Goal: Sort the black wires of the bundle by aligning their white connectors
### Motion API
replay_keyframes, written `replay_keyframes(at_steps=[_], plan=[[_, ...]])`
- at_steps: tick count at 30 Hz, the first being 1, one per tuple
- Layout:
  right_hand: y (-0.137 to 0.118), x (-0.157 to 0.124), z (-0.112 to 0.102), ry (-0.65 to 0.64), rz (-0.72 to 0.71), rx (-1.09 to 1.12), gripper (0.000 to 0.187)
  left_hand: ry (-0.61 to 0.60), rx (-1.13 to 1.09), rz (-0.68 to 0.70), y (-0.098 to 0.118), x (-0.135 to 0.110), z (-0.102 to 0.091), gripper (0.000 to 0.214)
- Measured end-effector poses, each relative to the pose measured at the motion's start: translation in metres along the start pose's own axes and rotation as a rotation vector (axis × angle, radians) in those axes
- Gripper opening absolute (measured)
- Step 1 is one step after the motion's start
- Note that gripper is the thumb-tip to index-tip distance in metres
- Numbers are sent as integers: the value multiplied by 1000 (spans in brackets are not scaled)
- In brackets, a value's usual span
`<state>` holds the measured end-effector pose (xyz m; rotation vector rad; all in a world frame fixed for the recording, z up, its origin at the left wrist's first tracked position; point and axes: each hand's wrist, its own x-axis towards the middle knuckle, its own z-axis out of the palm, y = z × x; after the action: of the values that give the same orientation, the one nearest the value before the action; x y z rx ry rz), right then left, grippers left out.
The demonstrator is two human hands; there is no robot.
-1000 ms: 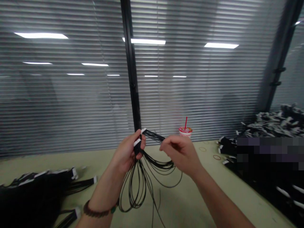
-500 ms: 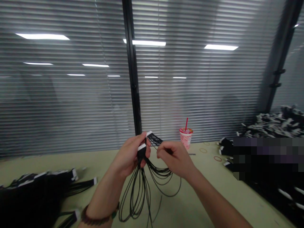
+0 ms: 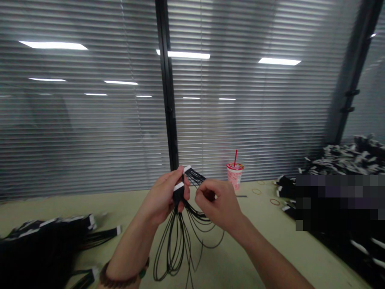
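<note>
My left hand [image 3: 164,198] is closed around a bundle of thin black wires [image 3: 177,241] with white connector ends [image 3: 187,169], held up above the pale green table [image 3: 240,257]. The wire loops hang down below the hand. My right hand [image 3: 215,202] sits just to the right, its fingers pinched on strands of the same bundle near the connectors. A beaded bracelet circles my left wrist [image 3: 120,277].
A heap of black cable bundles with white ends [image 3: 45,241] lies at the left. A bigger pile [image 3: 345,160] fills the right side. A pink cup with a red straw [image 3: 235,174] stands by the blinds [image 3: 90,120]. Rubber bands [image 3: 274,201] lie nearby.
My right hand has moved left, closer to my left hand, along the wires. The bundle's loops have drawn in slightly.
</note>
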<state>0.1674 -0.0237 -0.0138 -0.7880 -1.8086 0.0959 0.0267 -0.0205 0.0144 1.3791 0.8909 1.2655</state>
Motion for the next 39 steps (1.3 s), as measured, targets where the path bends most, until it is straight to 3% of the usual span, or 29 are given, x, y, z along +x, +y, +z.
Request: replay_keyframes(at_steps=[10,28,34,39], plan=[[1,0,5,62,-90,-27,13,32,-29,-6,-2,2,0,33],[2,1,1,43,-65,-72,14,-9,5,3,-2,1,1,32],[0,1,1,-40,-22,-62,22,-81,89,-26,-4,-3,8,36],[1,0,-2,-2,-29,-59,24,-58,134,-6,-6,-7,15,37]])
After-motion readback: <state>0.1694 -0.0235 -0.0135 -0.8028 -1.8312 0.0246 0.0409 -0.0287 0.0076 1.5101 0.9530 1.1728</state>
